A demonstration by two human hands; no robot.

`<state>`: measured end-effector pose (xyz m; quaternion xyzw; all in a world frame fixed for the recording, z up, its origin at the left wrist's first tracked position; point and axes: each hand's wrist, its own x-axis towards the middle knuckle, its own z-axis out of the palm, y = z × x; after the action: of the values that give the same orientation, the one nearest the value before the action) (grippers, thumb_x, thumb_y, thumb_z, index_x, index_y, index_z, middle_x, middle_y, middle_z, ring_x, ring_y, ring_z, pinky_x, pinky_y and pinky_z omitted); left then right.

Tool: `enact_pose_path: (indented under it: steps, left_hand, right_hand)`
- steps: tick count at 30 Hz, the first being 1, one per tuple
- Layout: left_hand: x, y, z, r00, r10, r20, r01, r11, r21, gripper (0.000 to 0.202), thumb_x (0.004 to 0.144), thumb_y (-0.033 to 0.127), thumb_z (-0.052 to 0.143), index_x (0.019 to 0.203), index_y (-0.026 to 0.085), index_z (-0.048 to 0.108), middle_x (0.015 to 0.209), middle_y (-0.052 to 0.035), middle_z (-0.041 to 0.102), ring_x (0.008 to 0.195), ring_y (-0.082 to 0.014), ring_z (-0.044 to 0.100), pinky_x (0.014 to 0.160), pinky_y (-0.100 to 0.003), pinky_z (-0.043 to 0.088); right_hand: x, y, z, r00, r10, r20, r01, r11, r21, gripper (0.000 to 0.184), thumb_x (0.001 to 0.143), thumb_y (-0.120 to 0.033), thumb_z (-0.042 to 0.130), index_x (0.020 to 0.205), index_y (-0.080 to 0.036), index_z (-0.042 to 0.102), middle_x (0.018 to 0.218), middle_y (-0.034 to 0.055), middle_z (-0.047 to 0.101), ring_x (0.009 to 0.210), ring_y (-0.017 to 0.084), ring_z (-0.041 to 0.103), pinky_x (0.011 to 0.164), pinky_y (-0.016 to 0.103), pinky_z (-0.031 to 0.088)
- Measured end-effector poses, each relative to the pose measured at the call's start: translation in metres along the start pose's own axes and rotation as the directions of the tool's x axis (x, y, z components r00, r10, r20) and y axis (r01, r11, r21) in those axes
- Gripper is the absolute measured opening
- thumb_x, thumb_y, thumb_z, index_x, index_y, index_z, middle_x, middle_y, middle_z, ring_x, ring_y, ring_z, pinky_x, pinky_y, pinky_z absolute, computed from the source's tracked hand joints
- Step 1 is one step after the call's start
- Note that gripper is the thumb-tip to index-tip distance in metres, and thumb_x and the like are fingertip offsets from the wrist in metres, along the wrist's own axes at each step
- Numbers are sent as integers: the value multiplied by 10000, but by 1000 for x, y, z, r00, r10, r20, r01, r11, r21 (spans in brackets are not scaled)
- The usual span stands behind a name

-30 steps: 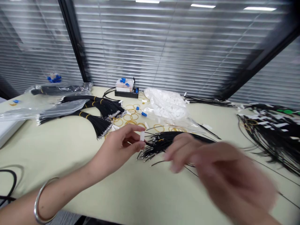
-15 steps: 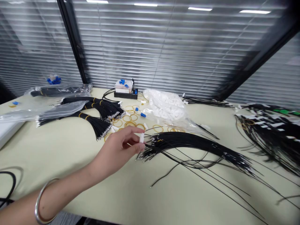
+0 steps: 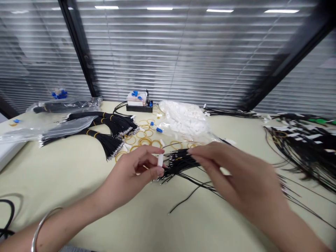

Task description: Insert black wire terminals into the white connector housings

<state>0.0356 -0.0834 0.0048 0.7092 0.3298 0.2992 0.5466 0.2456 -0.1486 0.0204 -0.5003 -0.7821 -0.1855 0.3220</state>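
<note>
Head view puts me above a long cream-green table [image 3: 65,182] set against a glass partition with slatted blinds [image 3: 210,52] and black frames [image 3: 77,49]. Along the far side I can make out a clear bag of small white plastic pieces [image 3: 183,119], a black tray [image 3: 139,108] carrying blue-capped parts [image 3: 135,93], and loose yellow rubber bands [image 3: 145,141] scattered on the tabletop. To my left, thick bundles of black wires [image 3: 110,144] lie fanned out beside clear plastic sleeves [image 3: 49,131]. To my right sits a tangled heap of black wires with white tags [image 3: 301,150].

Closer in, the person's left hand [image 3: 128,176], with a silver bangle [image 3: 39,227] at the wrist, pinches a small white plastic piece [image 3: 160,160] between thumb and fingertips. The right hand [image 3: 236,178] reaches in from the other side, with its slightly spread fingers [image 3: 202,151] resting over a loose bundle of thin black wires [image 3: 180,162]. I cannot tell whether those fingers grip the wires or only touch them. That bundle lies between the two hands, with its metal-tipped ends just beside the left hand and close under the white piece. A few stray strands trail across the table below the right hand.
</note>
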Motion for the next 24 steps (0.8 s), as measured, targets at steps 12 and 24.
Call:
enact_pose_path:
  steps: [12,24]
  left_hand:
    - [1,3,3,994,-94,55,101,982,-157,250,807,167,584,1050,204,534,707,39,624,642,-67,562,631,-185,457]
    - [-2,5,6,986,-136,100,155,964,-216,239,778,163,618,1005,202,555,714,42,601,709,-90,612,674,-208,470]
  right_hand:
    - [-9,-15,32,999,46,2,-46,991,124,44,885,-179,485,882,-176,528,749,-11,594,659,71,537,594,196,375]
    - [-5,-20,30,1000,20,-13,-19,996,85,54,879,-139,484,862,-166,527,744,-13,580,635,57,514,562,183,361]
